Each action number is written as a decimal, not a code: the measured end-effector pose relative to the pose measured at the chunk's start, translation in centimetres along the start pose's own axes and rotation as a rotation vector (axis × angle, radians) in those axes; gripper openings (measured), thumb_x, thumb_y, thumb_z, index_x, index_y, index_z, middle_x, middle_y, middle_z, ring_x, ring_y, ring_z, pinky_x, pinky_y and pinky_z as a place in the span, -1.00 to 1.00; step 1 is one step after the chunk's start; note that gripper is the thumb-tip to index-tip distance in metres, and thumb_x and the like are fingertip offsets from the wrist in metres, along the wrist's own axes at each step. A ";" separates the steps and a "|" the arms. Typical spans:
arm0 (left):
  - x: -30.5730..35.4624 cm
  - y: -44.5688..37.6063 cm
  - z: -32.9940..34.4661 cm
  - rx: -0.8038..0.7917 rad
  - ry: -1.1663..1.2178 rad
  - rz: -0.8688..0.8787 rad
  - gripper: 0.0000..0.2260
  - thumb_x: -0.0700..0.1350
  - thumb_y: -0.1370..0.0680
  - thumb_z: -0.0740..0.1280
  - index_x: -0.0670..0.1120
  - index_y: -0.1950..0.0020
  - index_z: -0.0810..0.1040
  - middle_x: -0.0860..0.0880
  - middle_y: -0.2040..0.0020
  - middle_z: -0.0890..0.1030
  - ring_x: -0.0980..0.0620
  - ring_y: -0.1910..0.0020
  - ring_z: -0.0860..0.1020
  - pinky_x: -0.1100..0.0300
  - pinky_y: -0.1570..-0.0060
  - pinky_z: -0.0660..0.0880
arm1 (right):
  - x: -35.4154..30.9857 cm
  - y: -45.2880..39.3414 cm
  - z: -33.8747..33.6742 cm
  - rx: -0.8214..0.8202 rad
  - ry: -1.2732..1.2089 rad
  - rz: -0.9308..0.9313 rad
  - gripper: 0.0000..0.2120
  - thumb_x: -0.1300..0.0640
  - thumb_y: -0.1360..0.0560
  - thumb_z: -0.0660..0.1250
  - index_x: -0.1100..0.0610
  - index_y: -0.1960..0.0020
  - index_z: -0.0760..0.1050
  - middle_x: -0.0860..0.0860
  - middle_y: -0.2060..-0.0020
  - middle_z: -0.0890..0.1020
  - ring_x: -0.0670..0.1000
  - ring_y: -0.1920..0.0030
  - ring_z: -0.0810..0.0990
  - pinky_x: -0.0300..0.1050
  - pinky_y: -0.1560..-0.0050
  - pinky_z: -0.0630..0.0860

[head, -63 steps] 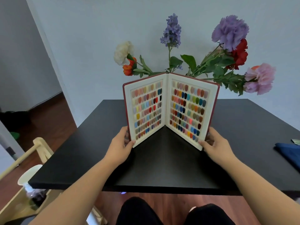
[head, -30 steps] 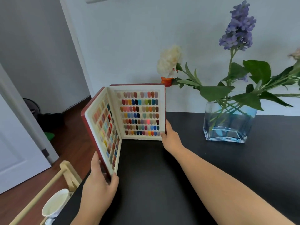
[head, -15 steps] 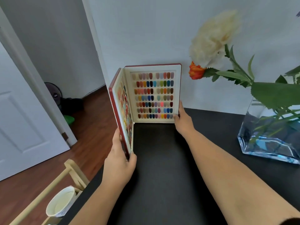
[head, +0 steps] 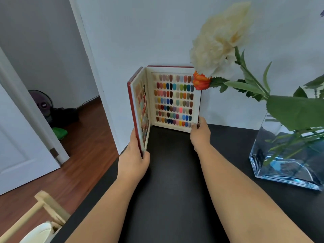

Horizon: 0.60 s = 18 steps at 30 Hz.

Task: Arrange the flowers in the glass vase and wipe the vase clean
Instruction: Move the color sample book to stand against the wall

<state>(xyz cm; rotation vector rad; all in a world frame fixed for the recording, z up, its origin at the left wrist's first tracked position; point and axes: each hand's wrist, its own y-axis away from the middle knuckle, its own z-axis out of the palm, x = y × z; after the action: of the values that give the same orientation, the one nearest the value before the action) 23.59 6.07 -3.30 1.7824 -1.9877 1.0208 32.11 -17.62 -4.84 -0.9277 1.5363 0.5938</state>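
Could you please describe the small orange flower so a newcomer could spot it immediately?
Start at the glass vase on the black table and follow the stems up and left. The orange flower sits just below the big cream bloom, far smaller and the only orange one.

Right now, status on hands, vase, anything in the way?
Left hand and right hand both gripping the open swatch book, upright at table's back-left corner. Glass vase untouched, flowers in. Book stands clear of the vase.
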 end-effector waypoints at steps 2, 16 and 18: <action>0.0 -0.5 0.3 -0.021 0.008 0.011 -0.26 -0.10 -0.54 0.35 0.32 -0.46 -0.09 -0.02 -0.41 0.46 -0.07 -0.13 0.62 -0.05 0.06 0.65 | 0.1 0.4 -0.8 0.090 -0.060 0.023 -0.78 0.20 -0.63 0.16 -0.01 -0.23 0.39 -0.02 -0.07 0.57 -0.15 0.10 0.55 -0.32 0.20 0.45; 0.0 -4.8 2.5 -0.060 0.091 -0.078 -0.54 -0.22 -0.62 0.23 0.00 -0.48 0.17 -0.13 -0.28 0.56 -0.15 -0.12 0.59 0.02 0.00 0.54 | 0.7 0.9 -4.8 0.445 -0.072 0.094 -0.71 0.23 -0.61 0.16 0.08 -0.31 0.41 0.08 -0.18 0.54 0.07 -0.14 0.56 0.05 -0.15 0.56; -0.1 -5.7 2.7 -0.069 0.097 -0.094 -0.55 -0.22 -0.62 0.23 -0.01 -0.47 0.18 -0.13 -0.29 0.55 -0.16 -0.15 0.58 -0.02 -0.05 0.54 | 0.8 0.5 -5.0 0.480 -0.110 0.120 -0.70 0.22 -0.61 0.17 0.08 -0.32 0.41 0.08 -0.19 0.54 0.07 -0.15 0.56 0.07 -0.17 0.55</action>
<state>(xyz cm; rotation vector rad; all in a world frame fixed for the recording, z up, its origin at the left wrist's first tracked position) 29.67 4.46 -3.51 1.7386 -1.8415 0.9781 28.88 -21.54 -4.74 -0.4333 1.5473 0.3286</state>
